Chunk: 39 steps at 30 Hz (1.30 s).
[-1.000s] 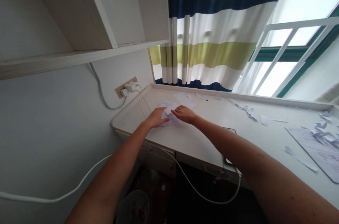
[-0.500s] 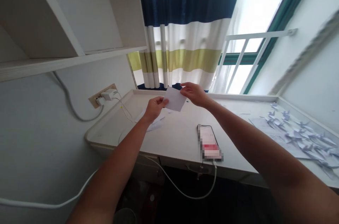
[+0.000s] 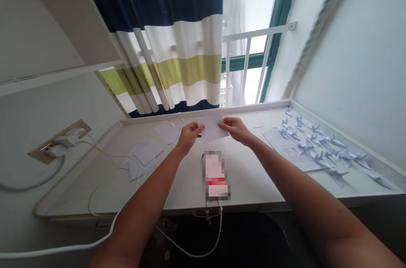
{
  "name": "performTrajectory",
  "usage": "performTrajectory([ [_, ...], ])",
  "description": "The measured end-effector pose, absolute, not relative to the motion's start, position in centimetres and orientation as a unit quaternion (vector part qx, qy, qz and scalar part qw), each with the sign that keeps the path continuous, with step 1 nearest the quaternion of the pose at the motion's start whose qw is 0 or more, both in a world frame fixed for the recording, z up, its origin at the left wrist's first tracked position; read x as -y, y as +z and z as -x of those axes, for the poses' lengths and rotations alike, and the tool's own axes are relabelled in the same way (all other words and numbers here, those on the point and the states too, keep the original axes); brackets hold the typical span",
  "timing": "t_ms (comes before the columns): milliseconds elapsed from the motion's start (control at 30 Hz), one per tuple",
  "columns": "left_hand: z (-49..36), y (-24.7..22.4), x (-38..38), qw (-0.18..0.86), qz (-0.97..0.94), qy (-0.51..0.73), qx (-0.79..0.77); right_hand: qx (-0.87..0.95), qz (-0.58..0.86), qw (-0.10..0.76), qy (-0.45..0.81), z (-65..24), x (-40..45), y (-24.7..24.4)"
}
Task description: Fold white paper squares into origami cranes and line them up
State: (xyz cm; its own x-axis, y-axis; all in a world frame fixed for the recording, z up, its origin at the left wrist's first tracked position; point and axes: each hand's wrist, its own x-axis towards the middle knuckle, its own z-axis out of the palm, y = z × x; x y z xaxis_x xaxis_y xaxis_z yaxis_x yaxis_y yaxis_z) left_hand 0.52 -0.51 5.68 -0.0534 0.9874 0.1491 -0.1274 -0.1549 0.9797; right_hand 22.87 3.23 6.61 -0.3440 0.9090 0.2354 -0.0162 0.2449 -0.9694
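Note:
A small white sheet of paper is held up above the desk, stretched between both hands. My left hand pinches its left edge, thumb on the near face. At the opposite edge, my right hand grips the paper between thumb and fingers. Below the sheet a phone lies on the desk, its screen lit and partly blurred. Loose white paper sheets lie to the left of my left hand.
Several folded paper cranes cover the desk's right side, some on a printed sheet. A charging cable hangs from the phone over the front edge. Plugs sit in the left wall socket. A striped curtain hangs behind the white desk.
My right hand has moved from the sheet's upper corner to a firm pinch on its right edge. The view has turned right, showing more of the paper cranes.

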Motion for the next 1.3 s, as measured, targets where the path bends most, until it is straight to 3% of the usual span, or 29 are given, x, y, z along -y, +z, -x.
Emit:
performTrajectory([
  [233, -1.7, 2.2, -2.3, 0.507, -0.445, 0.584, -0.451, 0.575, 0.337, 0.462, 0.585, -24.2, -4.2, 2.2],
  [600, 0.7, -1.4, -2.4, 0.498, -0.484, 0.547, -0.467, 0.56, 0.376, 0.464, 0.574, -24.5, -4.7, -0.5],
  [867, 1.7, -1.7, -2.7, 0.468, -0.549, 0.515, -0.463, 0.557, 0.391, 0.446, 0.582, -25.1, -5.1, -0.9],
  [1300, 1.6, -0.6, -2.2, 0.5, -0.535, 0.562, -0.385, 0.48, 0.368, 0.467, 0.646, -24.5, -4.6, -0.4],
])
